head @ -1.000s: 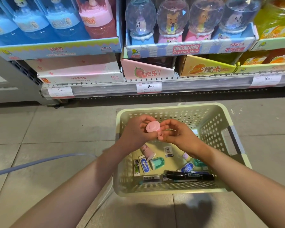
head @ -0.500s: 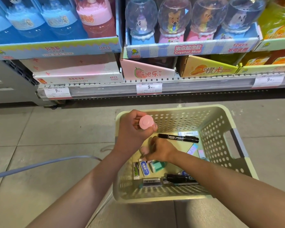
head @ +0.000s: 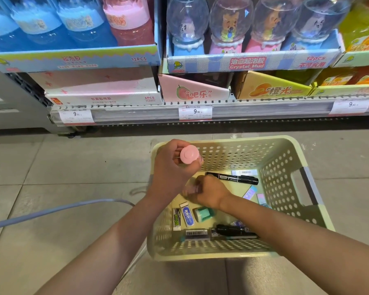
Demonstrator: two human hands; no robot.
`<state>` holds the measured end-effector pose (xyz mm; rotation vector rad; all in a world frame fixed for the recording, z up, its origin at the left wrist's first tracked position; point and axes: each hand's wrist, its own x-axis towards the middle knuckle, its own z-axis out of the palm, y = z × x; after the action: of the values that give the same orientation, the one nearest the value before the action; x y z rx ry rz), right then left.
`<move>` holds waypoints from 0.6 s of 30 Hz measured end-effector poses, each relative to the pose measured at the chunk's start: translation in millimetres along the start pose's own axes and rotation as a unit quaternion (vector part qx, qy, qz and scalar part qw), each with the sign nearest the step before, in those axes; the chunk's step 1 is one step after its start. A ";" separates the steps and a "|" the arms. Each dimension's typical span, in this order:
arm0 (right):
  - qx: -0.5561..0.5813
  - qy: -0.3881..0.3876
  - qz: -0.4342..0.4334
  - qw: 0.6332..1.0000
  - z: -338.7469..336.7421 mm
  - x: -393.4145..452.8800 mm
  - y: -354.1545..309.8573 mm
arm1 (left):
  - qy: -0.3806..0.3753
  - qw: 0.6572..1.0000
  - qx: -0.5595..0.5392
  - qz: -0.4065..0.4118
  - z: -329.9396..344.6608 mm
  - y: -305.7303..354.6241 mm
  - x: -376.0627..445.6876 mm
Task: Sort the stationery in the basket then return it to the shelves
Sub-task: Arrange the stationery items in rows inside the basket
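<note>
Now the left hand [head: 173,167] grips a pink tube [head: 189,154] above the basket's [head: 285,145] far-left corner, while the right hand [head: 209,193], fingers curled, pinches a blurred pale piece inside. Best lift it straight up, clear of the black marker [head: 234,178] just beyond.

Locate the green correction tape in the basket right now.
In the head view, the green correction tape lies on the basket floor, near its left side, just right of the blue eraser and directly below the right hand.

Perforated, seemingly matt plastic basket [head: 283,167]
</note>
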<state>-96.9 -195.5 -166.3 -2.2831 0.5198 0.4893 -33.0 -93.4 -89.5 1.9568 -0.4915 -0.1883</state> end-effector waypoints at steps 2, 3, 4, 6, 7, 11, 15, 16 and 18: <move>0.022 0.032 -0.026 0.999 -0.4 1.1 2.7 | 0.020 1.000 -0.014 0.002 -1.9 1.9 -1.0; 0.029 0.050 -0.039 0.998 0.2 1.8 3.4 | 0.030 0.999 -0.020 0.003 -2.7 2.6 -1.5; 0.034 0.069 -0.047 0.996 1.8 2.5 3.2 | 0.038 0.999 -0.024 0.003 -3.0 2.5 -2.0; 0.060 0.104 -0.049 0.991 6.4 4.3 0.4 | 0.049 0.998 -0.032 -0.007 -2.6 2.0 -3.0; 0.079 0.119 -0.043 0.989 9.4 6.3 -1.2 | 0.055 0.998 -0.035 -0.014 -2.3 2.3 -3.2; 0.056 0.149 -0.052 0.986 20.9 16.6 -7.7 | 0.080 0.996 -0.045 -0.021 -2.0 0.1 -2.4; -0.041 0.162 -0.105 0.980 27.6 20.5 -12.0 | 0.075 0.996 -0.038 -0.022 -2.1 0.0 -3.7; -0.065 0.155 -0.119 0.979 28.1 20.7 -13.4 | 0.076 0.996 -0.040 -0.024 -2.1 0.4 -3.9; -0.105 0.147 -0.148 0.972 28.7 22.5 -14.6 | 0.081 0.995 -0.045 -0.032 -2.6 0.6 -3.6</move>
<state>-76.1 -170.1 -187.9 -2.5983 0.2678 0.0566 -35.5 -89.9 -88.2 1.8822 -0.3098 -0.0885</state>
